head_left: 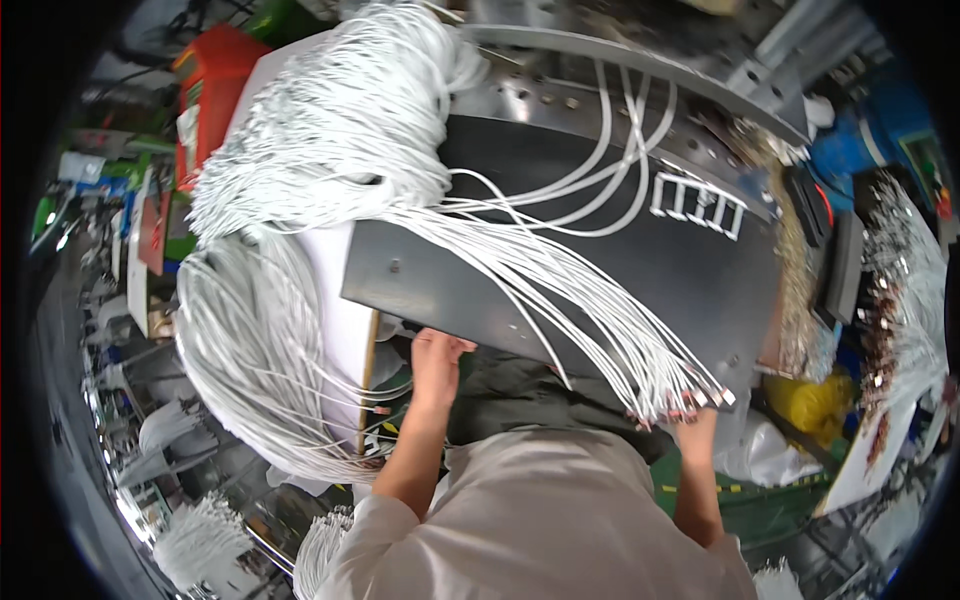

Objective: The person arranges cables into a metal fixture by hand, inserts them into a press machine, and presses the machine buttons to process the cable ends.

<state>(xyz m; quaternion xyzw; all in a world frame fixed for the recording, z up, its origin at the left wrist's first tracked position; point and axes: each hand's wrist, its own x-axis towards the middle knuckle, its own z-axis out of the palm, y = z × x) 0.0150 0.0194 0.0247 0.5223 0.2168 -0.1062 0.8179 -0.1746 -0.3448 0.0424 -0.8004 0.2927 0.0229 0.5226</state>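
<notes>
A fan of white cables (pixel 570 280) runs across the dark metal plate (pixel 690 275) toward the near right. Small brownish and white connectors tip the cable ends at the plate's near edge. There my right hand (pixel 695 428) is closed around the end of the bundle, its fingers largely hidden by the connectors. At the plate's near left edge, my left hand (pixel 437 362) is closed, thumb side toward the right; whatever its fingers hold is hidden. Left of it, a loop of white cables (pixel 255 345) hangs over the white board (pixel 340 300).
A large heap of white cables (pixel 350 120) lies at the far left, beside a red-orange bin (pixel 215 90). Beyond the plate runs a metal rail (pixel 640 65). A white rack-like piece (pixel 697 205) lies at the plate's far right. More cables (pixel 900 290) hang at the right.
</notes>
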